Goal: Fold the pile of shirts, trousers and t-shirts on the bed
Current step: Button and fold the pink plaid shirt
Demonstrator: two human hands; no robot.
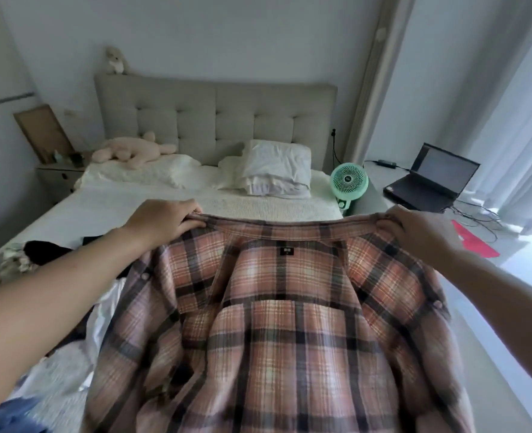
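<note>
Since the bed [127,204] gives us a broad flat surface for folding, we hold the plaid shirt [274,323] spread out above its near end, the rest of the pile [39,264] waiting at the left. Our left hand [164,221] and right hand [414,229] each pinch the shirt's top edge, fingers curled over the cloth, so it hangs open and straight

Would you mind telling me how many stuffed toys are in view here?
2: a small pale stuffed toy sits on top of the headboard; a larger pink plush lies on the left pillow.
</note>
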